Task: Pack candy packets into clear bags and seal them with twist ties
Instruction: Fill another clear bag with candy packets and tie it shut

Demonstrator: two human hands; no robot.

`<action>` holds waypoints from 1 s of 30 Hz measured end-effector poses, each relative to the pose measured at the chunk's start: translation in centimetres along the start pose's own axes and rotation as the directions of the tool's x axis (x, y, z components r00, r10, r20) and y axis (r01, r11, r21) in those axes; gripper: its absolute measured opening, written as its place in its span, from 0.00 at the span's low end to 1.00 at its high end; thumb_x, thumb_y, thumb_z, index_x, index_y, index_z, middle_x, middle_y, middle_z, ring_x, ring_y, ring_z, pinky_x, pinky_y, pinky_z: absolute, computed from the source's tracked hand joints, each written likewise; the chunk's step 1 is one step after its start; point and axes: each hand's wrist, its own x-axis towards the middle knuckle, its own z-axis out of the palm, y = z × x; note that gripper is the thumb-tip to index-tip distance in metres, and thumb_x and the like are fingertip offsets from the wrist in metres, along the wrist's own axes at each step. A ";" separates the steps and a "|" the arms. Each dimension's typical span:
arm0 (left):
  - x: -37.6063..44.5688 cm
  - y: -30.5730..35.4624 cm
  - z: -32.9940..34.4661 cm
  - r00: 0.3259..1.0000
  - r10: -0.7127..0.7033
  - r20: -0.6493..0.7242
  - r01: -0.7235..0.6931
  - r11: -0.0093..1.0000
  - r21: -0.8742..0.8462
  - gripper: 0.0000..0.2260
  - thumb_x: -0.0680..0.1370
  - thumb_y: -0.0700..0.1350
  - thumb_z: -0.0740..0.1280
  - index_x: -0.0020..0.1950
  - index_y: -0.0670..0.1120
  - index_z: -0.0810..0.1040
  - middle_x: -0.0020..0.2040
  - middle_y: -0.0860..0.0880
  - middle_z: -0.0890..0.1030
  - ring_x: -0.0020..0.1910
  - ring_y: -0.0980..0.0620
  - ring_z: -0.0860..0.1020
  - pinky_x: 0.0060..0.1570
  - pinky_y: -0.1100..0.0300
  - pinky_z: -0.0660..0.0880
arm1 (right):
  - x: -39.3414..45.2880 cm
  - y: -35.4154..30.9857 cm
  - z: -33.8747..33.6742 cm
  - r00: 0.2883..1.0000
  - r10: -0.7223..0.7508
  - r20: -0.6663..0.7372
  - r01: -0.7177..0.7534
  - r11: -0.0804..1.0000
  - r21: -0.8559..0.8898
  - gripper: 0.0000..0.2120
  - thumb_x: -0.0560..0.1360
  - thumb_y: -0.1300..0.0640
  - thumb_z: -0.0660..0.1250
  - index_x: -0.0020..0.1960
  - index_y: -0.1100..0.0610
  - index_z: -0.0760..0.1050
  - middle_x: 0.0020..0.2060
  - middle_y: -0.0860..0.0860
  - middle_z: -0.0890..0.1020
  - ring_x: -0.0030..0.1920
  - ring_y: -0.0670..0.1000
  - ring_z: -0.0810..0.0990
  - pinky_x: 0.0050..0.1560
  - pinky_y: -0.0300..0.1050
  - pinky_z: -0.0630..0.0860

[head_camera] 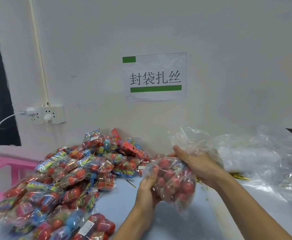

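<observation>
Open blue table surface [124, 203] lies in front between the big heap of candy packets [69, 174] on the left and the loose clear bags [256, 153] (crumpled, spread wide) blocking the right side, while the wall [228, 49] closes the back.

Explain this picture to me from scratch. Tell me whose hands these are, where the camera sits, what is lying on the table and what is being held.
There is no machine here: a person works with bare hands, and the single picture comes from a camera worn on their head, looking forward and down. The left hand cups a clear bag filled with red candy packets from below, while the right hand grips it near its loose, open top. On the pale blue table, a big pile of candy packets lies to the left. To the right lies a heap of empty clear bags, with some gold twist ties beside the right forearm. A paper sign hangs on the wall behind.
</observation>
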 end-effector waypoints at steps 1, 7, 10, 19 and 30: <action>0.0 0.0 0.0 0.999 -0.030 -0.018 0.029 0.999 -0.029 0.27 0.72 0.60 0.66 0.65 0.46 0.78 0.57 0.43 0.84 0.56 0.42 0.83 0.56 0.43 0.79 | -0.1 0.0 0.0 0.999 0.003 0.046 -0.003 1.000 -0.008 0.27 0.67 0.29 0.68 0.51 0.50 0.87 0.49 0.53 0.87 0.52 0.53 0.86 0.63 0.55 0.78; 0.1 0.0 0.3 0.979 -0.194 -0.053 0.184 0.971 -0.156 0.23 0.80 0.57 0.59 0.63 0.43 0.80 0.57 0.40 0.83 0.58 0.39 0.82 0.64 0.36 0.73 | -0.4 -0.1 -0.4 0.988 -0.011 0.156 0.019 0.999 -0.051 0.30 0.69 0.29 0.67 0.59 0.49 0.84 0.54 0.53 0.86 0.59 0.54 0.83 0.68 0.56 0.74; 0.2 0.0 0.2 0.972 -0.230 -0.058 0.213 0.954 -0.212 0.23 0.81 0.57 0.58 0.62 0.40 0.80 0.57 0.38 0.83 0.57 0.38 0.82 0.64 0.37 0.72 | -0.5 -0.3 -0.6 0.976 -0.047 0.215 0.034 0.997 0.064 0.22 0.75 0.44 0.65 0.61 0.57 0.82 0.55 0.57 0.85 0.59 0.56 0.83 0.63 0.52 0.78; 0.5 0.2 0.1 0.979 -0.139 -0.150 0.157 0.981 0.117 0.15 0.81 0.55 0.61 0.58 0.46 0.80 0.49 0.44 0.86 0.46 0.46 0.85 0.37 0.53 0.81 | -0.1 -0.1 -0.4 0.999 0.028 0.018 -0.030 0.993 0.111 0.15 0.85 0.59 0.58 0.55 0.60 0.84 0.50 0.59 0.86 0.53 0.58 0.86 0.62 0.60 0.78; 0.0 5.1 -2.6 0.963 0.203 -0.176 0.043 0.529 0.848 0.09 0.78 0.45 0.68 0.41 0.41 0.82 0.39 0.44 0.83 0.39 0.45 0.81 0.38 0.59 0.75 | 0.9 0.5 0.6 0.987 -0.016 -0.159 0.003 0.996 -0.084 0.14 0.83 0.52 0.62 0.49 0.48 0.86 0.50 0.53 0.86 0.57 0.57 0.82 0.64 0.60 0.76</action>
